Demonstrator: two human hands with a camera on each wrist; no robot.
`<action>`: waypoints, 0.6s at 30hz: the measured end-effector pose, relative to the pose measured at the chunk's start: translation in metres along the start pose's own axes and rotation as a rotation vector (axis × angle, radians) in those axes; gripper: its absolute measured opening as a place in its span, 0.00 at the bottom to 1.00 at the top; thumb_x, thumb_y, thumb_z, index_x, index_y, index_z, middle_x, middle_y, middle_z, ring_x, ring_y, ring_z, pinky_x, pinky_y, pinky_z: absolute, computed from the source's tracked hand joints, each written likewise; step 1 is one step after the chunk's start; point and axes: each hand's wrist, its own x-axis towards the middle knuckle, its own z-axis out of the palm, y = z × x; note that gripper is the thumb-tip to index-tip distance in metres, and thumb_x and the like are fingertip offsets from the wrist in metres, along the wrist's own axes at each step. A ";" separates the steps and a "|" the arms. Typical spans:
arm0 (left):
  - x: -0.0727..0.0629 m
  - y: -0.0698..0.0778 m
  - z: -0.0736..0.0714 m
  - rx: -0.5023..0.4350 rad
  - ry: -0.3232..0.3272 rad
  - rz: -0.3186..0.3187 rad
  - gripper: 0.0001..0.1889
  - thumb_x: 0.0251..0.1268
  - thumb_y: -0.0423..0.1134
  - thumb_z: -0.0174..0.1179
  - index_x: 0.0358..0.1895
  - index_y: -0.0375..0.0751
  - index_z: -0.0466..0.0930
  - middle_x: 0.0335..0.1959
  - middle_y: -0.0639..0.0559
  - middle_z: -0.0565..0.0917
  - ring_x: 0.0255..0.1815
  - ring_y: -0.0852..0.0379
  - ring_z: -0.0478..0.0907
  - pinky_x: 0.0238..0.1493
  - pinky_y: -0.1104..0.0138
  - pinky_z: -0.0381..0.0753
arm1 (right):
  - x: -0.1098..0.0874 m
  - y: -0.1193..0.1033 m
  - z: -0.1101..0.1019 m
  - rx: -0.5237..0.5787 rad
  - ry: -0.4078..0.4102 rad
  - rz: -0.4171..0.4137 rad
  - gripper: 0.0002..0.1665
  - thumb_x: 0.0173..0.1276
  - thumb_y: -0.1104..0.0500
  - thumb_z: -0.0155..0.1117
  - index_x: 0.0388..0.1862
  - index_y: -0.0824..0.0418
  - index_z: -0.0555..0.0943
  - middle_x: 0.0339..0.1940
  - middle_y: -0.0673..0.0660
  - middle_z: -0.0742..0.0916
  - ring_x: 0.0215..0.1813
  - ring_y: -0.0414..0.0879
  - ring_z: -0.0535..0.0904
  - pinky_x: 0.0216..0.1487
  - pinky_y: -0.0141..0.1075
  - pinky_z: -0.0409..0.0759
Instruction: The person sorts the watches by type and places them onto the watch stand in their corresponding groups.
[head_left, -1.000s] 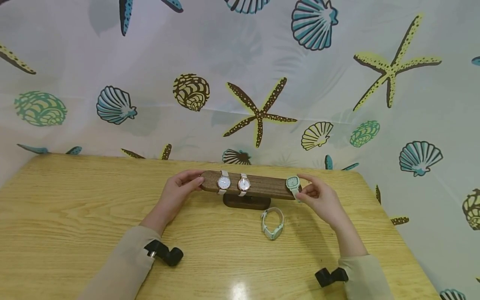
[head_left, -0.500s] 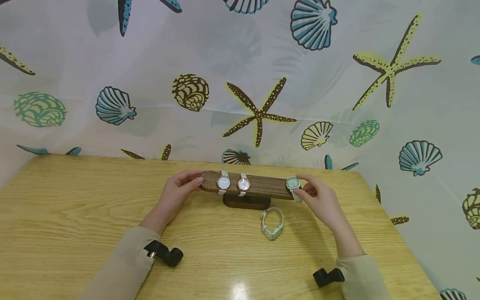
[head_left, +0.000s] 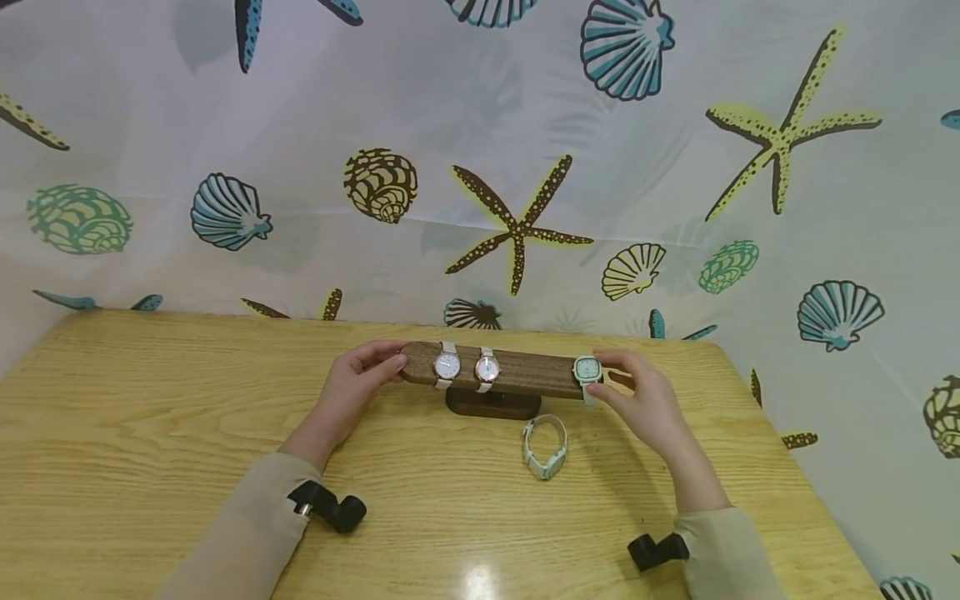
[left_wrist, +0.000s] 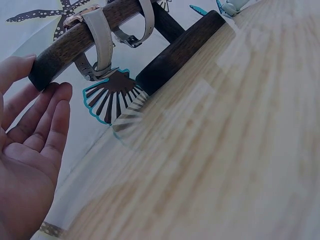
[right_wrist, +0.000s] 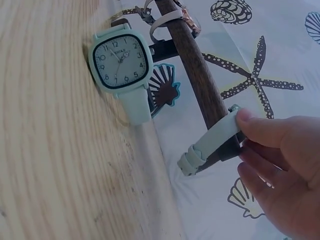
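Observation:
A dark wooden watch stand (head_left: 536, 375) has a horizontal bar on a short base. My left hand (head_left: 360, 379) holds the bar's left end between thumb and fingers; the left wrist view shows the thumb on top of the bar end (left_wrist: 55, 62). At the right end, a mint-green watch (head_left: 587, 369) sits round the bar, and my right hand (head_left: 641, 400) pinches it. In the right wrist view, the thumb presses its strap (right_wrist: 215, 137), its dial hidden. Two white-strapped watches, one left (head_left: 447, 365) and one rose-gold (head_left: 487, 369), circle the bar's left half.
Another mint-green watch (head_left: 555, 463), buckled into a loop, lies on the wooden table (head_left: 420, 500) in front of the stand. Its square dial (right_wrist: 121, 61) faces the right wrist camera. A shell-and-starfish patterned cloth (head_left: 315, 267) hangs behind the table.
The mint-green watch on the bar has turned straighter, its strap now hanging more nearly downward. My right thumb and fingers have shifted slightly on it. The left hand stays on the bar's end.

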 end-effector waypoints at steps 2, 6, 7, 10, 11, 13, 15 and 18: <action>0.000 0.000 0.000 -0.002 0.000 -0.001 0.23 0.68 0.39 0.60 0.60 0.27 0.73 0.45 0.53 0.80 0.41 0.59 0.78 0.49 0.59 0.81 | 0.000 0.000 0.000 0.011 -0.005 0.009 0.24 0.63 0.63 0.68 0.58 0.64 0.75 0.57 0.60 0.79 0.60 0.53 0.74 0.61 0.44 0.75; 0.000 -0.001 0.000 0.000 0.000 0.005 0.23 0.68 0.38 0.60 0.60 0.26 0.73 0.45 0.53 0.80 0.41 0.60 0.78 0.49 0.59 0.81 | -0.001 0.003 0.000 0.017 -0.023 0.031 0.29 0.63 0.61 0.68 0.63 0.62 0.73 0.61 0.60 0.78 0.62 0.54 0.73 0.62 0.43 0.73; 0.000 -0.001 0.000 0.000 0.000 0.007 0.22 0.68 0.38 0.60 0.60 0.26 0.73 0.45 0.54 0.80 0.41 0.60 0.78 0.49 0.59 0.81 | -0.001 0.004 0.000 0.011 -0.028 0.031 0.30 0.64 0.61 0.68 0.64 0.61 0.73 0.61 0.59 0.78 0.63 0.54 0.73 0.63 0.43 0.73; 0.000 -0.001 0.000 0.007 0.000 0.013 0.22 0.68 0.38 0.60 0.60 0.26 0.73 0.45 0.54 0.80 0.42 0.60 0.78 0.49 0.59 0.81 | -0.001 0.005 0.000 -0.014 -0.034 0.022 0.30 0.64 0.60 0.67 0.65 0.61 0.74 0.62 0.59 0.77 0.64 0.56 0.72 0.63 0.44 0.72; 0.000 -0.001 0.000 0.007 0.000 0.012 0.22 0.68 0.38 0.60 0.60 0.26 0.73 0.45 0.54 0.80 0.42 0.60 0.78 0.49 0.59 0.81 | -0.001 0.006 0.000 -0.023 -0.031 0.017 0.29 0.64 0.60 0.67 0.64 0.61 0.75 0.62 0.59 0.78 0.64 0.56 0.72 0.63 0.45 0.72; 0.000 0.000 0.000 0.010 0.001 0.010 0.22 0.68 0.38 0.60 0.59 0.26 0.73 0.45 0.53 0.80 0.42 0.60 0.78 0.49 0.59 0.81 | -0.001 0.006 0.001 -0.029 -0.024 0.011 0.28 0.63 0.60 0.68 0.63 0.61 0.75 0.61 0.59 0.78 0.63 0.56 0.72 0.64 0.45 0.71; 0.000 0.000 0.000 0.010 0.002 0.007 0.23 0.68 0.39 0.60 0.59 0.27 0.73 0.46 0.52 0.80 0.42 0.59 0.78 0.49 0.59 0.81 | -0.001 0.005 0.003 -0.032 -0.016 0.012 0.28 0.63 0.59 0.68 0.63 0.60 0.76 0.61 0.59 0.79 0.64 0.56 0.72 0.64 0.45 0.71; 0.000 0.001 0.001 0.011 0.003 0.004 0.23 0.68 0.39 0.60 0.59 0.27 0.73 0.46 0.52 0.80 0.42 0.59 0.78 0.49 0.59 0.81 | -0.001 0.003 0.006 -0.028 -0.004 0.006 0.28 0.62 0.59 0.69 0.62 0.59 0.77 0.61 0.59 0.79 0.65 0.56 0.71 0.65 0.45 0.70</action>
